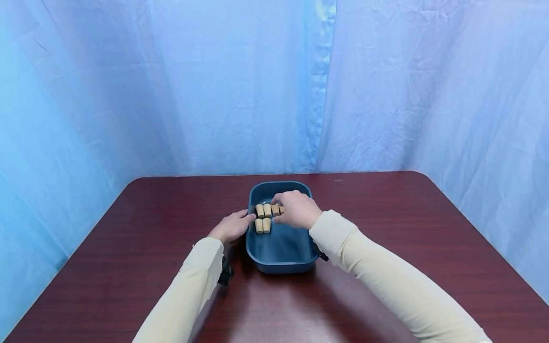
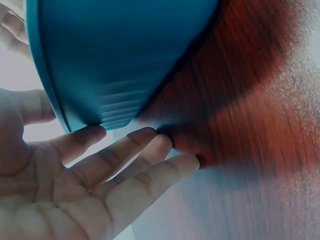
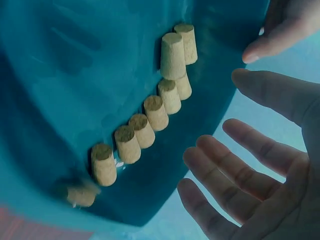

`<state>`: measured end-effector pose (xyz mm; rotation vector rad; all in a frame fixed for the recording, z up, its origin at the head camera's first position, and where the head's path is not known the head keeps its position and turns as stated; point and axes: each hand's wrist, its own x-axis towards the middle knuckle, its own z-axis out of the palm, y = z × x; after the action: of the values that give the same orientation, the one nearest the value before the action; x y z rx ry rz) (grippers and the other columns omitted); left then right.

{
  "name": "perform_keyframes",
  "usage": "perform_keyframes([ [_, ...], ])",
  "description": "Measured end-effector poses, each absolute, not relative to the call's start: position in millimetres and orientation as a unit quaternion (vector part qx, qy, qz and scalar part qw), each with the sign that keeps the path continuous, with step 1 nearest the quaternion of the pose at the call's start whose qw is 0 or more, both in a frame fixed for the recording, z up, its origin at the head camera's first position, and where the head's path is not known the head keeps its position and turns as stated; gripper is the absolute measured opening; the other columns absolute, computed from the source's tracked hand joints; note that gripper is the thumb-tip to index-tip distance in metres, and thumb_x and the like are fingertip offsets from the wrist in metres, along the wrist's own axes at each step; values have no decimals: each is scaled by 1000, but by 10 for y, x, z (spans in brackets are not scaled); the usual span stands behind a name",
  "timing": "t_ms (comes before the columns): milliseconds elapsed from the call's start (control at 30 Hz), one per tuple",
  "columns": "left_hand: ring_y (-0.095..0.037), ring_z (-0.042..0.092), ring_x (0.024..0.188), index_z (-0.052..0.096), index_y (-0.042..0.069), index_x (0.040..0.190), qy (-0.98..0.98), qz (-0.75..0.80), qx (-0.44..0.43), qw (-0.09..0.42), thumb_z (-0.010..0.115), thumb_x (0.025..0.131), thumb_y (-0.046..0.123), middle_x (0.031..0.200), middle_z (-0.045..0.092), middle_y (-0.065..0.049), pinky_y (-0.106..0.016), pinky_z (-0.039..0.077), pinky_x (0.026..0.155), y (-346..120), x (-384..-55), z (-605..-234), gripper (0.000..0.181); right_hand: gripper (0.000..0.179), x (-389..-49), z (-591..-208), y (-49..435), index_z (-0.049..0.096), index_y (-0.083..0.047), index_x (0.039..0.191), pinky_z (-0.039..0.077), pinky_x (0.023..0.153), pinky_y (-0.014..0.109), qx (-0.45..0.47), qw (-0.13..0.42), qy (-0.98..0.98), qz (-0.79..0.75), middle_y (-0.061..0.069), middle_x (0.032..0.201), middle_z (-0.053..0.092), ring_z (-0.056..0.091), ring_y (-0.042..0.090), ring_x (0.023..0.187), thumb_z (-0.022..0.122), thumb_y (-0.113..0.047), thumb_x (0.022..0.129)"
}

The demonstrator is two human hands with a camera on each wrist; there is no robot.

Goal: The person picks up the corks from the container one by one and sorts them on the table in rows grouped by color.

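Observation:
Several tapered corks (image 1: 267, 226) stand or lie in a dark blue plastic tub (image 1: 280, 263) on the table. In the right wrist view most corks (image 3: 156, 114) form a slanting line; a blurred cork (image 3: 81, 196) lies at its lower end. My left hand (image 1: 231, 226) holds the tub's left rim, thumb over the edge and index finger against the outer wall (image 2: 115, 55); its other fingers reach beside the tub. My right hand (image 1: 297, 209) hovers over the corks with fingers spread and nothing between them. In the head view it hides part of the row.
The tub stands on a dark red wooden table (image 1: 171, 247). Pale blue curtains (image 1: 240, 85) hang behind and along both sides. Black wrist straps show at the left wrist (image 1: 226, 270) and the right wrist (image 1: 320, 254).

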<state>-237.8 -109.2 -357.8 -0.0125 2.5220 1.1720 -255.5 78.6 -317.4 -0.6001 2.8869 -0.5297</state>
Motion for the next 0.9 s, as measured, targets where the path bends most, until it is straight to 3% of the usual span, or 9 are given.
perform_keyframes([
  [333, -38, 53, 126, 32, 8, 160, 891, 411, 0, 192, 37, 111, 32, 152, 45, -22, -56, 48, 102, -1109, -2403, -3576, 55, 47, -2615, -3243, 585, 67, -10, 134, 58, 86, 42, -195, 100, 965, -146, 10, 125, 68, 66, 25, 105, 79, -24, 91],
  [633, -41, 36, 144, 31, 8, 160, 911, 370, 7, 182, 33, 111, 36, 159, 37, -20, -58, 32, 115, -1055, -2373, -3510, 57, 43, -2654, -3262, 537, 70, -10, 129, 57, 86, 43, -196, 125, 967, -106, 9, 123, 69, 65, 24, 101, 80, -24, 90],
  [900, -39, 51, 126, 42, 8, 155, 920, 354, -4, 165, 34, 111, 34, 146, 51, -22, -54, 44, 103, -1012, -2354, -3502, 52, 39, -2656, -3201, 500, 71, -10, 126, 57, 86, 42, -193, 140, 967, -91, 8, 124, 68, 65, 24, 103, 79, -24, 91],
])
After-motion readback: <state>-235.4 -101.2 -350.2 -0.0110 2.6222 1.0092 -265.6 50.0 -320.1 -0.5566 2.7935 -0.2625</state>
